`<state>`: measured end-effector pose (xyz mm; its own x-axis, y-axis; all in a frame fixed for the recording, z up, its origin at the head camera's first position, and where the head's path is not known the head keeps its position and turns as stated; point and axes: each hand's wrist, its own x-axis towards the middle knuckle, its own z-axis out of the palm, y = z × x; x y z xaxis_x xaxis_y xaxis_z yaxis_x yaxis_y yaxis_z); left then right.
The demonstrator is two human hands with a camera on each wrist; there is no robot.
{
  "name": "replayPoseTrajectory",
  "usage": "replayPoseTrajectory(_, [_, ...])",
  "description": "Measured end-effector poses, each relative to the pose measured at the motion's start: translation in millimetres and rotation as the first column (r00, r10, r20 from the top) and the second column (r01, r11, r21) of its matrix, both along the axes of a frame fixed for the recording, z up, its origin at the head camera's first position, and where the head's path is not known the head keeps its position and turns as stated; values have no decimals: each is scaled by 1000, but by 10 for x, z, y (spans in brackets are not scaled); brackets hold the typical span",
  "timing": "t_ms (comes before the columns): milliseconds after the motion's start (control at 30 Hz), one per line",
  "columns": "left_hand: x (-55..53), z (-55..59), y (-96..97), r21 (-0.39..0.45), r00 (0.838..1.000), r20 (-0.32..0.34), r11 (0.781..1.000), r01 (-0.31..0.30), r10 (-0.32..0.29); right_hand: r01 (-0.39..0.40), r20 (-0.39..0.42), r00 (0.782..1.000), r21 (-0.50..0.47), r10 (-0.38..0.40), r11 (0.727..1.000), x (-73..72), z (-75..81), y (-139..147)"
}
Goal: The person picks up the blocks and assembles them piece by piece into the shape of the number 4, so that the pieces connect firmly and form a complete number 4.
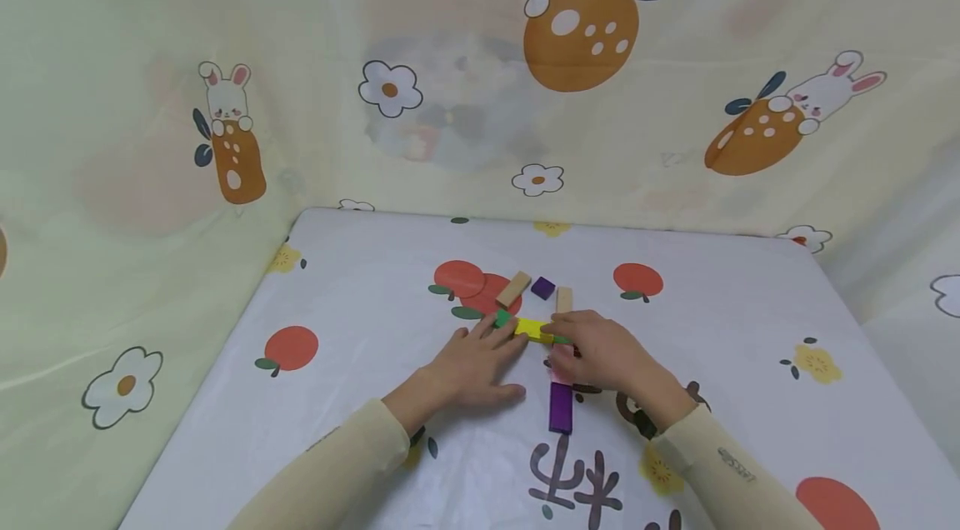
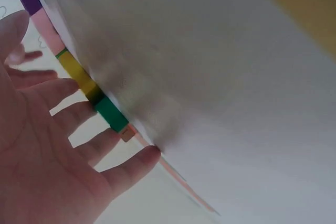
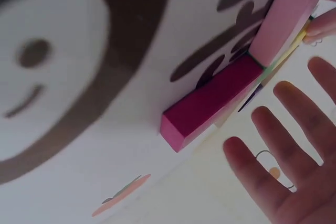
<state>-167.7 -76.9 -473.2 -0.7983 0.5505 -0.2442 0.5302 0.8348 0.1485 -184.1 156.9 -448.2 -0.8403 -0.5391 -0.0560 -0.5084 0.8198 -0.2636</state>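
Observation:
My left hand (image 1: 476,367) lies palm down with fingers spread, its fingertips at the yellow block (image 1: 532,330) and the green block (image 1: 502,318). In the left wrist view, its straight fingers reach along the yellow block (image 2: 77,74) and green block (image 2: 111,115). My right hand (image 1: 603,351) hovers over the right end of the yellow block and partly covers a pink block (image 1: 561,372). Its fingers extend beside a magenta block (image 3: 212,103) in the right wrist view; the head view hides that block. A purple block (image 1: 560,408) continues the pink one toward me.
Behind the hands lie a tilted natural-wood block (image 1: 513,289), a small dark purple block (image 1: 543,288) and another wooden block (image 1: 564,299), partly hidden by the right hand. The white cloth (image 1: 360,280) carries printed fruit and flowers. Patterned curtains (image 1: 450,163) surround the table.

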Motion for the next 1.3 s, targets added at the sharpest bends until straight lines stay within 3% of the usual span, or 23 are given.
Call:
replayPoseTrajectory(200, [9,-5,-16,-11,1000,-10,1000,-2,1,39,-54,998,9,-39,999,-254,23,-107])
replayPoseTrajectory(400, [22,-3,-29,-5,1000,-5,1000,-6,6,109,-38,993,40,-107,993,-491,31,-246])
replayPoseTrajectory(633, [17,-35,-35,9,1000,-10,1000,7,-7,96,-20,995,74,-95,993,-690,25,-401])
replayPoseTrajectory(967, [-4,-31,-18,32,1000,4,999,18,-18,60,71,995,81,-66,995,-846,-51,-549])
replayPoseTrajectory(1300, [-5,-41,-39,22,1000,1,1000,12,-12,40,94,994,101,-50,994,-916,-108,-688])
